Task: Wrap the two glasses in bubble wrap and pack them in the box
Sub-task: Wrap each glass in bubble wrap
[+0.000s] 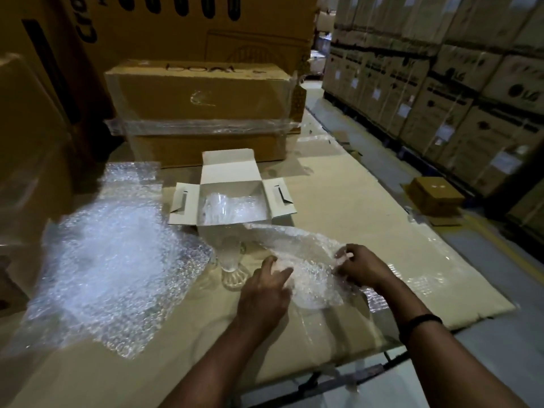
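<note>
A small white box (229, 172) stands open on the cardboard-covered table, with a bundle wrapped in bubble wrap (232, 209) lying inside it. Just in front of the box a clear glass (232, 265) with a ribbed foot stands bare. To its right lies a sheet of bubble wrap (306, 254). My left hand (265, 290) rests on that sheet with its fingers spread. My right hand (357, 267) pinches the sheet's right part and lifts it a little.
A big loose heap of bubble wrap (109, 260) covers the table's left side. Large taped cartons (203, 113) stand behind the box. Stacked cartons (441, 83) line the aisle on the right, and a small brown box (435, 195) sits on the floor.
</note>
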Demonstrator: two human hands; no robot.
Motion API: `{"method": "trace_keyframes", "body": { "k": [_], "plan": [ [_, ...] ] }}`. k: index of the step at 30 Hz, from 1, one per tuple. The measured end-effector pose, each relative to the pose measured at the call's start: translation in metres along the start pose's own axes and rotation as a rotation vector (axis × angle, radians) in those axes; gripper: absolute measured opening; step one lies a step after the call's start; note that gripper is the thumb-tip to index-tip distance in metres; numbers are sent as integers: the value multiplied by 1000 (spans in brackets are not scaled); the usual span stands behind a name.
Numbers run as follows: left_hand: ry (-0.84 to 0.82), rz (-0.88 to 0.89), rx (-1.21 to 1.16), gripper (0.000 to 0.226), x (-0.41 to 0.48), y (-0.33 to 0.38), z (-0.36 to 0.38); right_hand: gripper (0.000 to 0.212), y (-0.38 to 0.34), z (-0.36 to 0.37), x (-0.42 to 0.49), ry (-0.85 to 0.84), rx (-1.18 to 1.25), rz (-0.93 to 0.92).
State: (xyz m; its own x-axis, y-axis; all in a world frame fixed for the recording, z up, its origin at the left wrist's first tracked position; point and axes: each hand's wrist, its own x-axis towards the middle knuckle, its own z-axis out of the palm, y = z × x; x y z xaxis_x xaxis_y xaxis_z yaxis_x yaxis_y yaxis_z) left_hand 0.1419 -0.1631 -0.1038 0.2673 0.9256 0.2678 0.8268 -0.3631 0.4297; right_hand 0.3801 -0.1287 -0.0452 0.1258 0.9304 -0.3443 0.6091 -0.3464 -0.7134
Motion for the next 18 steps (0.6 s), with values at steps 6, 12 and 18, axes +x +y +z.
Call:
{"method": "trace_keyframes", "body": {
  "k": [6,12,18],
  "plan": [
    [144,110,-63,19,19,3,8,83,11,-23,-1,-12,22,-240],
    [-61,95,5,22,25,0,12,91,13,-28,4,-214,-626,-400],
    [73,-13,-241,10,33,17,6,59,6,-8,8,-157,-780,-525]
  ]
}}
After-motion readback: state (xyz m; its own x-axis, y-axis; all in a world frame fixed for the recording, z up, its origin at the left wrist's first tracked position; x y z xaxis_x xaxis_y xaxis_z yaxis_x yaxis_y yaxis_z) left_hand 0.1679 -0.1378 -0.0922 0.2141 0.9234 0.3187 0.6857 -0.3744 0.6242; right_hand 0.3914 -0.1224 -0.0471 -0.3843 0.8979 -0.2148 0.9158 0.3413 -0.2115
